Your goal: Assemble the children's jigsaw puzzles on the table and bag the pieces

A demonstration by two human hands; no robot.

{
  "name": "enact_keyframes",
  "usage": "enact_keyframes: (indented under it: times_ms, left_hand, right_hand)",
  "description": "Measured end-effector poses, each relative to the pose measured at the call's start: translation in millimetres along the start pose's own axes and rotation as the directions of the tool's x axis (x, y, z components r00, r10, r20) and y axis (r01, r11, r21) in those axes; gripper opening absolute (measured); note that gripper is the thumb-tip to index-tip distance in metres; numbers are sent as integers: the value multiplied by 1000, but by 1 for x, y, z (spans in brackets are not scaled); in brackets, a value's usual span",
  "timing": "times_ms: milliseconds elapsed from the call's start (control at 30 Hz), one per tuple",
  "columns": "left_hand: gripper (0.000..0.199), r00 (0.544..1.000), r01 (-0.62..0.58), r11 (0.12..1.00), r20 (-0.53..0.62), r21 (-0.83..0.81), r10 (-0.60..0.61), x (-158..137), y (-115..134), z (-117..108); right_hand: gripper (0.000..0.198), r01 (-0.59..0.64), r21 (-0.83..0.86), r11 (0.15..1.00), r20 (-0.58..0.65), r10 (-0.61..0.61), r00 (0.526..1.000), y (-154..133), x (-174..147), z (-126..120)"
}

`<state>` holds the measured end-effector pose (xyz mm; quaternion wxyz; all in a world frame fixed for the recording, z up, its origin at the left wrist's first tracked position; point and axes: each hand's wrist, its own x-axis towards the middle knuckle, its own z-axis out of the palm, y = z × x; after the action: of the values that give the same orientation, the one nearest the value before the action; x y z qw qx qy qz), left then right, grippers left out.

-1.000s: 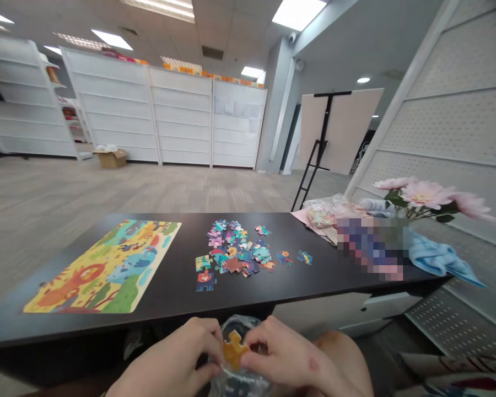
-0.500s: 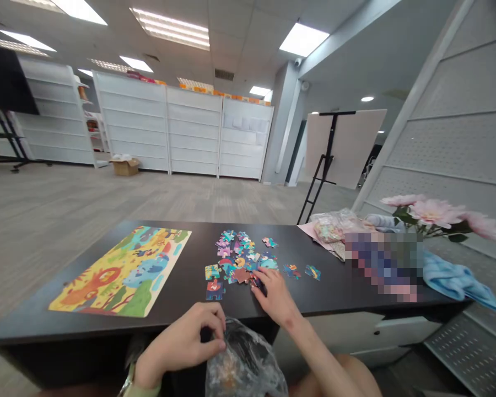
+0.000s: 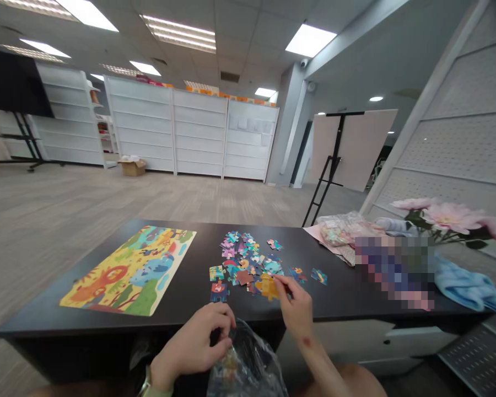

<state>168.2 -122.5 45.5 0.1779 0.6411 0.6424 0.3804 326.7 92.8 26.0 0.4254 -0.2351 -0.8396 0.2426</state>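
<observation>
Between the thumb and fingers of my right hand [image 3: 296, 309] is a yellow puzzle piece [image 3: 268, 286], held just over the near side of a heap of colourful puzzle pieces [image 3: 244, 256] on the dark table. My left hand [image 3: 198, 342] is at the table's front edge, its fingers closed on the rim of a clear plastic bag [image 3: 248, 364]. The bag hangs open below the edge, and something yellowish shows blurred through it. To the left lies a yellow animal picture sheet [image 3: 136, 270], flat on the table.
Single pieces lie right of the heap, such as a blue puzzle piece [image 3: 319, 276]. At the table's right are a wrapped plastic packet [image 3: 343, 227], pink flowers [image 3: 450, 216] and a blue cloth [image 3: 458, 284]. An easel [image 3: 333, 160] stands behind the table.
My right hand has lifted a yellow puzzle piece from the heap and drawn it toward me. My left hand stays at the bag's rim. The whole view has shifted slightly.
</observation>
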Motion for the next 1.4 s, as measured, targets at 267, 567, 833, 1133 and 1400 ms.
enact_keyframes:
  times_ms: [267, 567, 833, 1133, 1400]
  left_hand:
    - [29, 1000, 27, 999, 6, -17, -27, -1, -1, -1]
    - [35, 999, 48, 999, 16, -2, -48, 0, 1, -5]
    - [41, 999, 40, 999, 21, -21, -40, -1, -3, -6]
    - [40, 1000, 16, 1000, 17, -22, -16, 0, -6, -7]
    - [42, 1000, 23, 999, 9, -28, -23, 0, -3, -4]
  right_hand:
    - [21, -47, 131, 990, 361, -3, 933, -64, -52, -11]
    - [24, 82, -48, 995, 233, -68, 970, -11, 10, -5]
    - [69, 258, -241, 935, 647, -43, 761, -22, 16, 24]
    - [56, 312, -139, 940, 618, -164, 769, -19, -35, -5]
    - [110, 351, -178, 919, 680, -143, 719, -28, -7, 9]
